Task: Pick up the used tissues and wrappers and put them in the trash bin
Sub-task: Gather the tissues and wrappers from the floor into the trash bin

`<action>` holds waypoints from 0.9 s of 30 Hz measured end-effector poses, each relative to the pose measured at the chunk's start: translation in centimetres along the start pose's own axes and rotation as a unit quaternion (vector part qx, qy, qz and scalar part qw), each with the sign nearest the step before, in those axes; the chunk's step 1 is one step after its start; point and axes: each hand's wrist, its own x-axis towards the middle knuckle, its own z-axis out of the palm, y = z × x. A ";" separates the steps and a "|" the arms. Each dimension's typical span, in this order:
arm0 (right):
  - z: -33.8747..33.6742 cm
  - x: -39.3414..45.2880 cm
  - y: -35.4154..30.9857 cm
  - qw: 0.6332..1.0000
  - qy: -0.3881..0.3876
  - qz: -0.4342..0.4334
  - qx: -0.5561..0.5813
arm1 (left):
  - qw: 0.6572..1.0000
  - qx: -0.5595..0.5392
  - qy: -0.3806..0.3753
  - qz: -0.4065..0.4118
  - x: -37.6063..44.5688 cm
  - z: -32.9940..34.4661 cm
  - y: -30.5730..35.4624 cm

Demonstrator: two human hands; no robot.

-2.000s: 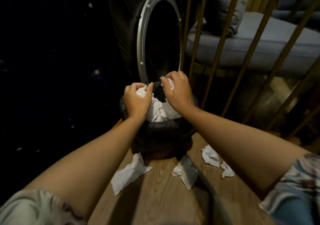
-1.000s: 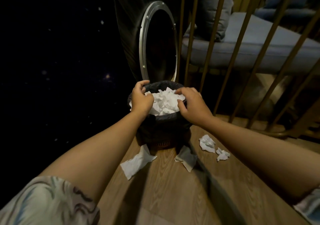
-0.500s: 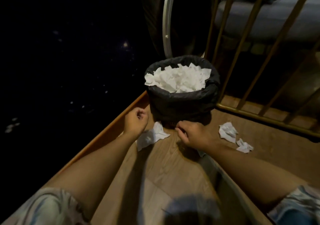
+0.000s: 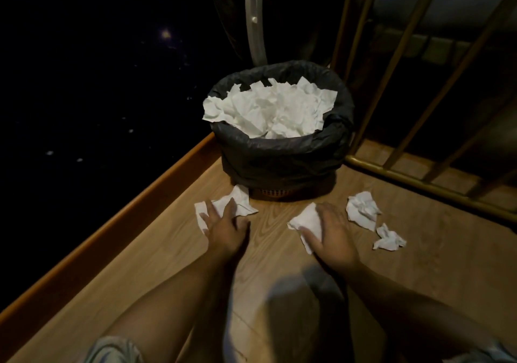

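Observation:
A small trash bin (image 4: 279, 161) lined with a black bag stands on the wooden floor, heaped to the rim with white tissues (image 4: 268, 110). In front of it my left hand (image 4: 225, 228) lies with fingers spread on a flat white tissue (image 4: 243, 203). My right hand (image 4: 333, 236) rests palm down on a second tissue (image 4: 306, 220), fingers over its right side. Neither tissue is lifted. Right of my right hand lie a crumpled tissue (image 4: 362, 208) and a smaller crumpled one (image 4: 389, 239).
A raised wooden edge (image 4: 140, 208) borders the floor on the left, with darkness beyond. A golden railing (image 4: 419, 178) with slanted bars runs along the right and back. A metal-rimmed round object (image 4: 253, 18) stands behind the bin.
Both hands left the bin's rim and dropped to the floor in front of it. They now lie with fingers spread on two tissues. The view has tilted downward.

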 end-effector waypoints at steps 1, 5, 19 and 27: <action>0.5 -0.1 0.3 0.999 -0.032 -0.010 -0.004 | 1.000 0.016 -0.013 0.002 0.3 0.5 0.0; 2.4 -0.7 1.4 0.993 -0.082 -0.084 -0.021 | 0.995 0.057 0.016 0.074 -0.2 2.7 -1.0; -4.6 -2.7 3.0 0.991 0.090 0.094 0.035 | 0.971 -0.162 0.051 0.170 -4.0 5.4 4.2; -9.5 -3.0 6.3 0.966 0.116 0.229 0.034 | 0.963 -0.152 -0.055 0.215 -4.7 8.2 10.9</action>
